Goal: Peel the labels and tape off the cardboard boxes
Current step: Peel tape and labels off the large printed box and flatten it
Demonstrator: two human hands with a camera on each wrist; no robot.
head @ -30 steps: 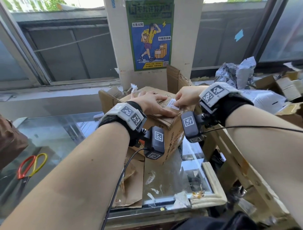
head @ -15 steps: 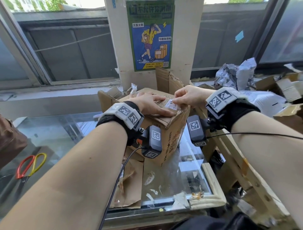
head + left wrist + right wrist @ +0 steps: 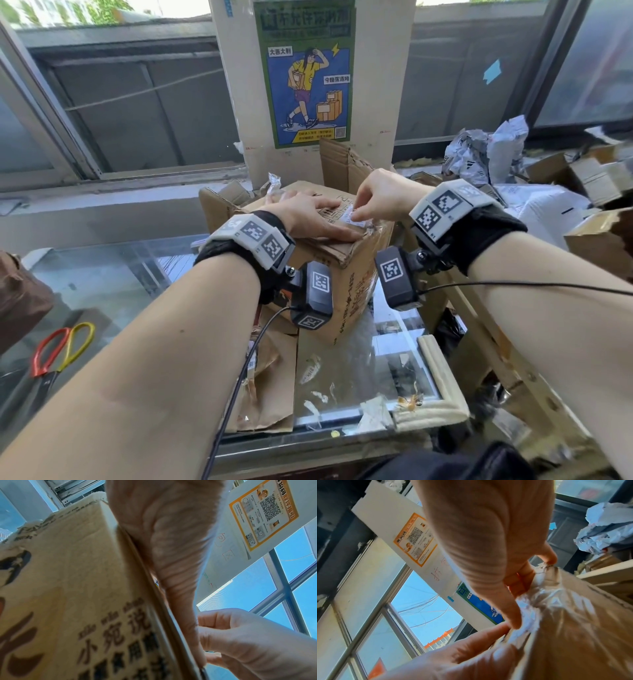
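Observation:
A brown cardboard box with printed characters stands on the glass tabletop. My left hand lies flat on its top, fingers straight, and presses it down. My right hand has curled fingers that pinch the edge of a small white label near the box's right top edge. In the left wrist view my palm bears on the top edge of the box. The right wrist view has my fingertips on crinkled clear tape and white label scraps.
Scissors with red and yellow handles lie at the left on the glass. Torn cardboard and tape scraps lie in front of the box. Grey mailer bags and more boxes pile up at the right. A postered pillar stands behind.
The box has turned slightly, its rear flap now further left. My right hand has shifted up and left on the label. The left hand stays pressed on the box top.

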